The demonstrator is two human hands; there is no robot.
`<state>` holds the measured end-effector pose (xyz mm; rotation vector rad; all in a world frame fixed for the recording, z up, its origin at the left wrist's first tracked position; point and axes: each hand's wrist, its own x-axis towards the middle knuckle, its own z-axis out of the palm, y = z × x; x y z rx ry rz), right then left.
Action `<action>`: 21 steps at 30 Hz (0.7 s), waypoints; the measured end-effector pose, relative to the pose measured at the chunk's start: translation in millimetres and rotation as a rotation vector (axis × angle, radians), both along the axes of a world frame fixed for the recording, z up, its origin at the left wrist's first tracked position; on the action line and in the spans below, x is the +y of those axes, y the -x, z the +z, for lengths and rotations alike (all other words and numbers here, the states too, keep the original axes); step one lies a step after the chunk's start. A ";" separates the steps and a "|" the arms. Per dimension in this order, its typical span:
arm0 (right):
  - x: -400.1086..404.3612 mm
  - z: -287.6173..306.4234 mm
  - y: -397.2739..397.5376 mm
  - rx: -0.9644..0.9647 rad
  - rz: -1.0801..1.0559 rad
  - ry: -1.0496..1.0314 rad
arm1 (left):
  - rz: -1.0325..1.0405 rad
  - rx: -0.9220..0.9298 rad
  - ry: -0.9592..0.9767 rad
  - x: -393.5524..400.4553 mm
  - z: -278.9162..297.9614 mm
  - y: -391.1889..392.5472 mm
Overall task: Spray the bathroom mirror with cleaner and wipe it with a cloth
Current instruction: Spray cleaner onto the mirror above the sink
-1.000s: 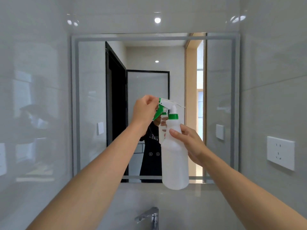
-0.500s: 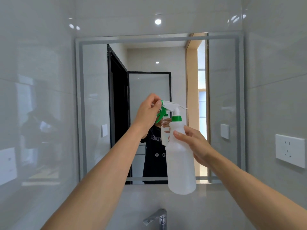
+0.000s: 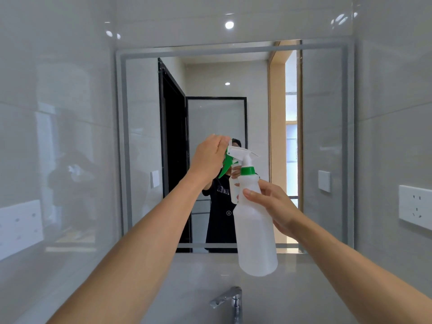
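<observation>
Big wall mirror (image 3: 322, 136) fills the view. In front of its lower middle, the white spray bottle (image 3: 254, 230) is held up: right hand (image 3: 273, 206) wrapped round the body, left hand (image 3: 209, 157) curled over the nozzle end of the green-and-white trigger head (image 3: 236, 155). Chrome faucet (image 3: 230, 300) sits below.

Tap (image 3: 230, 300): chrome, near bottom centre
Wall socket (image 3: 415, 206): white — right wall
Wall tiles (image 3: 58, 90): glossy grey, left and right
Ceiling spotlight glare (image 3: 229, 25): far wall — upper centre
</observation>
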<state>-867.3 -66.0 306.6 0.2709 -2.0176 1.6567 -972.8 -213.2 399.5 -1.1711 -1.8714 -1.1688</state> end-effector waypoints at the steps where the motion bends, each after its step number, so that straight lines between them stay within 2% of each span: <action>1: -1.2 0.1 0.7 0.000 -0.007 -0.004 | 0.001 -0.021 -0.008 -0.1 0.1 0.5; 3: -3.1 0.9 1.9 -0.004 -0.020 -0.009 | -0.015 -0.077 -0.021 -1.5 1.2 2.8; 9: -7.0 3.3 6.2 -0.010 -0.051 0.004 | -0.129 -0.408 -0.124 -2.2 -1.0 2.9; 12: -9.5 7.8 7.8 0.015 -0.069 0.074 | -0.162 -0.419 -0.127 -8.2 -15.7 -0.7; 18: -17.9 22.0 20.8 0.054 -0.155 0.132 | -0.255 -0.455 0.133 -14.4 -73.8 -22.8; 21: -30.6 29.7 32.6 0.031 -0.269 0.122 | -0.195 -0.453 0.122 -1.1 -88.4 -35.5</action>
